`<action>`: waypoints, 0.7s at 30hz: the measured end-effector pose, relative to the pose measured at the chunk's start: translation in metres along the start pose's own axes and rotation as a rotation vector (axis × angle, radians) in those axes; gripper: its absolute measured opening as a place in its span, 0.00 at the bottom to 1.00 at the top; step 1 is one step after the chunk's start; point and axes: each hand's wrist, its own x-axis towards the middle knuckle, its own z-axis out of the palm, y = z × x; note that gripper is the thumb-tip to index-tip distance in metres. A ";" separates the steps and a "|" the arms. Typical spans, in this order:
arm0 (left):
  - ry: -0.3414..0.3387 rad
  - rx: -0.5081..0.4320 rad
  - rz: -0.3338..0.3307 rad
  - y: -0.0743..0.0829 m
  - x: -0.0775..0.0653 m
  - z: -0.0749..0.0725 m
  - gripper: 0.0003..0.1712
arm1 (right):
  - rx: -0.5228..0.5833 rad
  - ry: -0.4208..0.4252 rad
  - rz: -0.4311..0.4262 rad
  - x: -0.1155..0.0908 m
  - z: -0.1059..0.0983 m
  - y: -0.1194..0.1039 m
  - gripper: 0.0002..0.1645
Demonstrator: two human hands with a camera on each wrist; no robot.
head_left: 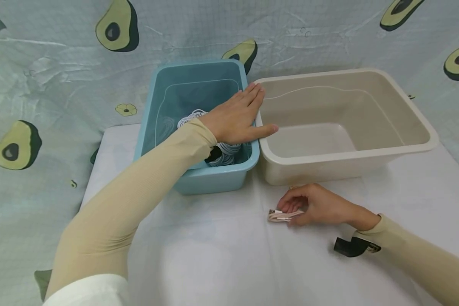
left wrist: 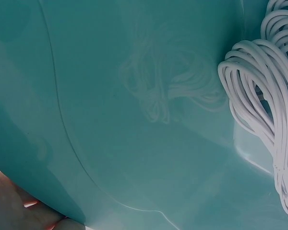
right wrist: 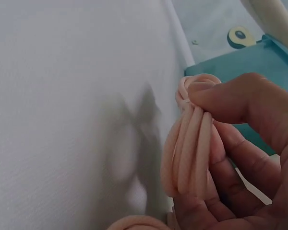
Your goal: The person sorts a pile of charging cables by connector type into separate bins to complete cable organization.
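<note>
The right hand [head_left: 322,207] pinches the near pink cable [head_left: 277,217]; too loose pinch may drop it. The left hand [head_left: 235,117] lies straight-fingered, farther.

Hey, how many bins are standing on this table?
2: a blue bin on the left, partly covered by the left hand, and a beige bin just to its right.
</note>
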 end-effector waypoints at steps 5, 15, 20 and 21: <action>0.001 0.002 -0.003 0.001 0.000 0.000 0.58 | 0.064 -0.038 0.056 0.001 -0.003 -0.004 0.22; 0.014 0.002 -0.004 0.002 0.000 0.001 0.59 | 0.082 -0.064 0.059 -0.003 -0.012 -0.027 0.20; 0.007 0.002 -0.001 0.002 0.000 0.000 0.58 | 0.059 -0.057 0.018 -0.006 -0.017 -0.042 0.19; 0.006 0.002 0.000 0.002 0.000 0.001 0.58 | 0.054 -0.057 0.010 -0.007 -0.018 -0.045 0.19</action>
